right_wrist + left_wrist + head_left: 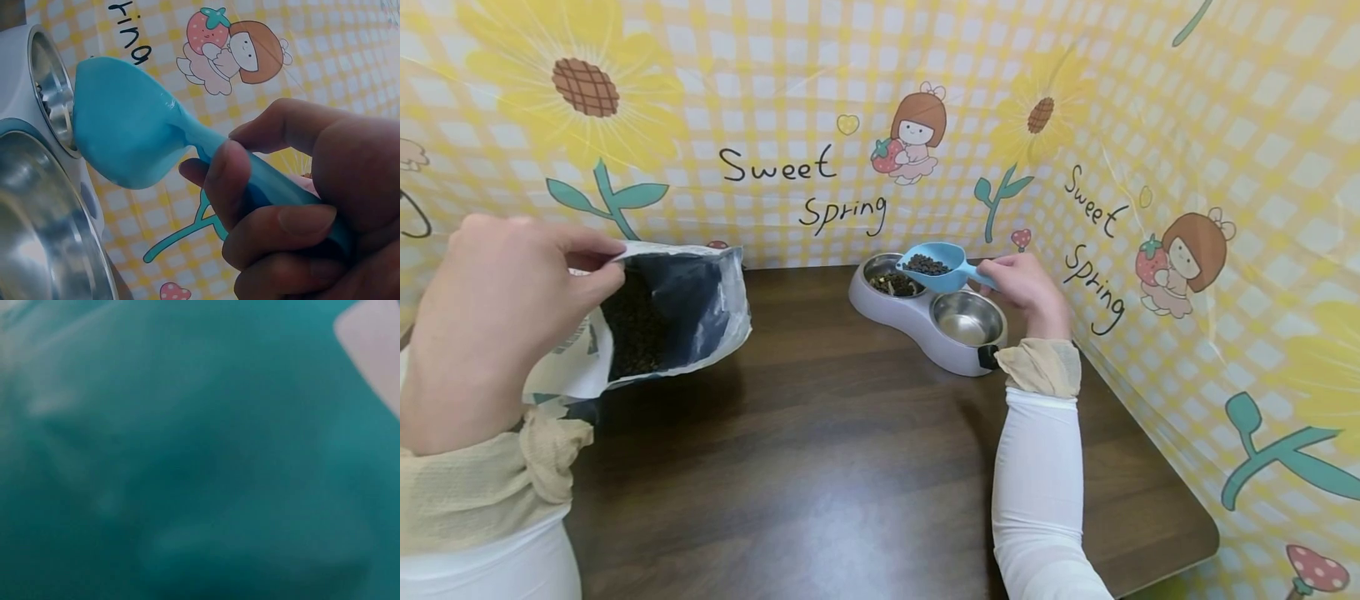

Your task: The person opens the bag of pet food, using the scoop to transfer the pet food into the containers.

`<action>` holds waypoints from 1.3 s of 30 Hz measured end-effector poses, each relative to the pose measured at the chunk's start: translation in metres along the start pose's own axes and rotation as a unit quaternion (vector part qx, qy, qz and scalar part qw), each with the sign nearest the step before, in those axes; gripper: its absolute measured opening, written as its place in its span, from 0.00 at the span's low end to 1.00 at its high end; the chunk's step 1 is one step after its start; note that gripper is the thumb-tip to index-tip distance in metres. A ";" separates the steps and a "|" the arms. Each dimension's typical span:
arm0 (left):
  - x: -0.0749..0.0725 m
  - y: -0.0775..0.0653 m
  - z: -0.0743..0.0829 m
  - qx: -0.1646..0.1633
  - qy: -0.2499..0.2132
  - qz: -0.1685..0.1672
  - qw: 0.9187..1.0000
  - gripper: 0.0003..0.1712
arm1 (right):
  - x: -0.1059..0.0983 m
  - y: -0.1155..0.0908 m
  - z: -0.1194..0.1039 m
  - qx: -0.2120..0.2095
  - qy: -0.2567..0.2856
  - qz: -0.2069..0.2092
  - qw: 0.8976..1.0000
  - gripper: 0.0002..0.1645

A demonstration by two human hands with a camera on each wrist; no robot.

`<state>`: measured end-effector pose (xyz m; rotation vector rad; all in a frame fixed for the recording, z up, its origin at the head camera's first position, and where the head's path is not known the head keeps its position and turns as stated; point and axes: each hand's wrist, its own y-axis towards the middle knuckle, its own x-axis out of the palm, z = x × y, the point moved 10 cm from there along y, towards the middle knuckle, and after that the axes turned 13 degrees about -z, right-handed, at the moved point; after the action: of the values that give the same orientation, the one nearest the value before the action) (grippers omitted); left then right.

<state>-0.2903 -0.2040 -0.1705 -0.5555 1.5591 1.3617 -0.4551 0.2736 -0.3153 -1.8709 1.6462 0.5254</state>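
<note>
My left hand (512, 308) pinches the rim of a pet food bag (700, 308) between thumb and fingers. The bag's mouth gapes, showing a dark lining and brown kibble (638, 325) inside. Its teal surface (206, 450) fills the left wrist view, blurred. In my right hand (1026, 287) is the handle of a light blue scoop (951, 275), loaded with dark kibble. The scoop hangs over the far bowl of a lilac double pet bowl (917, 321). That far steel bowl (887, 265) has some mixed food in it; the near steel bowl (967, 319) shows bare metal.
The dark wooden table (820, 450) has a rounded corner at the right. A yellow checked cloth (775, 100) with printed flowers and figures hangs behind and along the right side. A small black piece (988, 357) sits at the double bowl's near end.
</note>
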 end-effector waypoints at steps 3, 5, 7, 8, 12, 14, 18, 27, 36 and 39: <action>0.000 0.000 0.000 0.000 -0.002 0.001 1.000 0.11 | 0.000 0.000 -0.006 -0.008 -0.039 0.009 0.999 0.20; 0.000 0.000 0.000 -0.002 -0.004 -0.001 1.000 0.11 | -0.001 -0.002 -0.011 -0.011 -0.057 0.018 0.998 0.20; 0.000 0.000 0.000 -0.003 -0.006 -0.001 1.000 0.11 | 0.000 -0.003 -0.015 -0.015 -0.072 0.021 0.997 0.21; 0.000 0.000 0.000 -0.003 -0.006 -0.001 1.000 0.12 | 0.000 -0.004 -0.017 -0.016 -0.078 0.022 0.997 0.21; 0.000 0.001 0.000 -0.005 -0.005 -0.006 1.000 0.12 | 0.005 -0.003 -0.020 -0.014 -0.098 0.014 0.995 0.22; 0.001 0.000 0.000 -0.007 -0.004 -0.009 1.000 0.12 | 0.007 -0.002 -0.020 -0.010 -0.098 0.010 0.995 0.22; 0.001 0.001 -0.001 -0.007 -0.005 -0.007 1.000 0.12 | 0.011 0.002 -0.020 -0.015 -0.075 0.005 0.997 0.20; 0.004 0.002 -0.003 -0.015 -0.005 -0.023 1.000 0.12 | 0.010 0.003 -0.020 -0.024 -0.070 0.014 0.997 0.17; 0.005 0.002 -0.004 -0.015 -0.002 -0.022 1.000 0.12 | 0.013 0.003 -0.021 -0.007 -0.092 0.013 0.996 0.20; 0.005 0.002 -0.004 -0.016 -0.004 -0.022 1.000 0.13 | 0.015 0.003 -0.024 -0.008 -0.097 0.014 0.995 0.20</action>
<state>-0.2957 -0.2059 -0.1740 -0.5985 1.5122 1.3563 -0.4581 0.2465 -0.3073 -1.7505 1.5463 0.7116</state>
